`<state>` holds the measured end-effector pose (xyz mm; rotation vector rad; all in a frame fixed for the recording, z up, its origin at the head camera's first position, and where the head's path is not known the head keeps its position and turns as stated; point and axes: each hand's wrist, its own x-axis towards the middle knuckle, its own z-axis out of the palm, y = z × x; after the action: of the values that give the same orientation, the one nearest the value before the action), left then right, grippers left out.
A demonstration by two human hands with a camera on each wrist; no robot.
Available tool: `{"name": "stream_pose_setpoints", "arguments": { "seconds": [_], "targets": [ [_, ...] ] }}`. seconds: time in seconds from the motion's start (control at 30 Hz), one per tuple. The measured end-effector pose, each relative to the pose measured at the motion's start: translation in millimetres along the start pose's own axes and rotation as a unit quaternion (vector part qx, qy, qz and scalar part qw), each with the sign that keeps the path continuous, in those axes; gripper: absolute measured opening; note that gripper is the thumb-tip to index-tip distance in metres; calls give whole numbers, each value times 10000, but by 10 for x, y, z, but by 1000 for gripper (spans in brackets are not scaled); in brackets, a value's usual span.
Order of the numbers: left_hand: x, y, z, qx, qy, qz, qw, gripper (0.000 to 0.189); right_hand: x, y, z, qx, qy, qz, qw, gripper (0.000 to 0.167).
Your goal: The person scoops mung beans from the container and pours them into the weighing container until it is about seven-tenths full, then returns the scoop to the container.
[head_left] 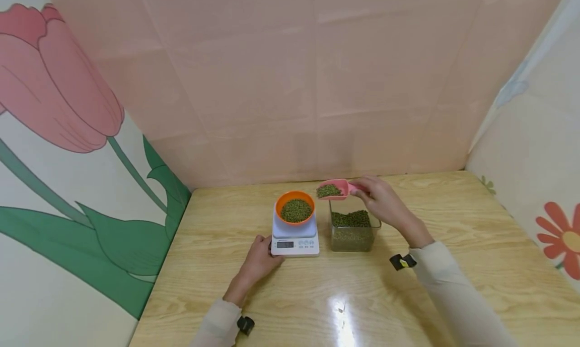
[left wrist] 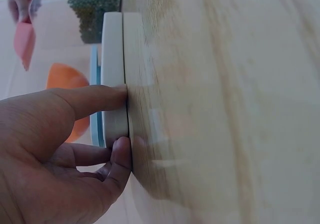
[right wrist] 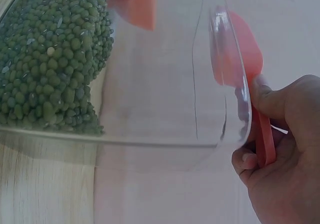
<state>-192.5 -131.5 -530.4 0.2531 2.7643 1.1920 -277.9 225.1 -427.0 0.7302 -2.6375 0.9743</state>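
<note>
A pink scoop (head_left: 346,187) loaded with green mung beans (head_left: 329,190) is held by its handle in my right hand (head_left: 380,201), above the back of a clear plastic container (head_left: 351,238). More mung beans (right wrist: 55,58) fill the lower part of that container. To its left stands a white kitchen scale (head_left: 294,245) with a small display and buttons. An orange bowl (head_left: 295,193) with mung beans inside sits on its platform. My left hand (head_left: 261,259) grips the scale's front left corner, thumb and fingers on its edges (left wrist: 114,119).
The wood-grain table (head_left: 217,221) meets a pink covered wall (head_left: 272,110) just behind the scale and container. Flower-printed panels (head_left: 45,186) stand at both sides. Bright glare lies on the table near the front.
</note>
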Motion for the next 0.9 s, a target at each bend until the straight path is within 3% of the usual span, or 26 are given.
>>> {"name": "stream_pose_setpoints", "arguments": {
  "seconds": [0.9],
  "targets": [
    [16,-37,4,16,26,20,10000,51,202,-152,125,-117,-427,-367,9983,25]
  ]
}}
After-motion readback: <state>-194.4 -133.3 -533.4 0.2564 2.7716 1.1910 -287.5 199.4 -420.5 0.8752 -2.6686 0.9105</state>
